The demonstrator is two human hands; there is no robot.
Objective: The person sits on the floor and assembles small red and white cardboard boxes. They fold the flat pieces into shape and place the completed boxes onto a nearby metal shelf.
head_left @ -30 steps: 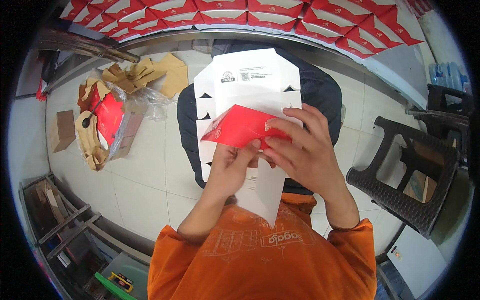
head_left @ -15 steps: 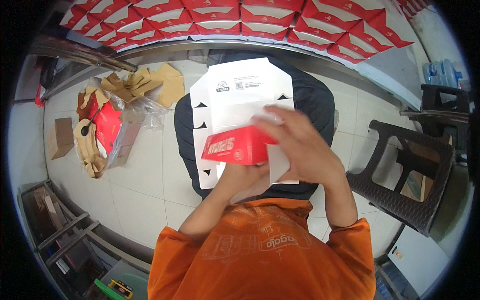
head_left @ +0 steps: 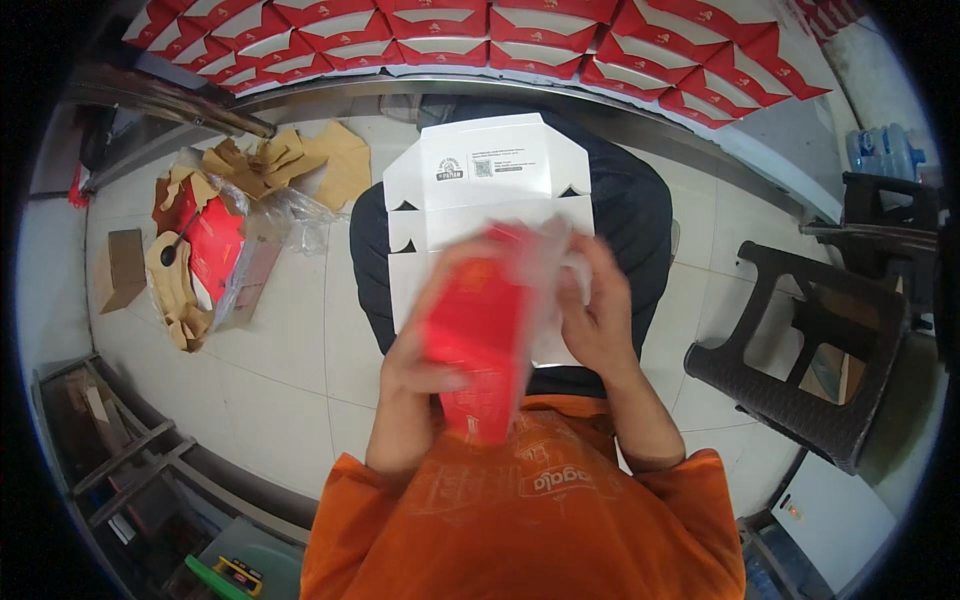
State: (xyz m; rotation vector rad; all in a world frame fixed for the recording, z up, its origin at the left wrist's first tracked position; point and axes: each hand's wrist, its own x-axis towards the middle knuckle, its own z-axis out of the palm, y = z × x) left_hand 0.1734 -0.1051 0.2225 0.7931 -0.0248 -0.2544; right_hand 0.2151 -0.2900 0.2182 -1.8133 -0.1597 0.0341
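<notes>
A red and white cardboard box (head_left: pixel 478 330), partly folded and smeared by motion, is held upright over my lap. My left hand (head_left: pixel 420 355) wraps round its red left side, thumb across the front. On the other side my right hand (head_left: pixel 598 310) has its fingers bent at the box's whitish flap, which is blurred. Beneath the box, a flat white carton blank (head_left: pixel 490 165) with printing and dark notches along its sides lies across my thighs; the hands and box hide its lower middle.
Rows of red and white folded boxes (head_left: pixel 440 52) stand on a table ahead. Left on the floor sit an opened package of red sheets (head_left: pixel 215 250), torn brown paper (head_left: pixel 335 165) and a small brown carton (head_left: pixel 122 270). A dark plastic stool (head_left: pixel 860 340) stands at right.
The box has turned from lying sideways to standing upright. My left hand has come out from beneath it to its left side; my right hand has moved down along its right side.
</notes>
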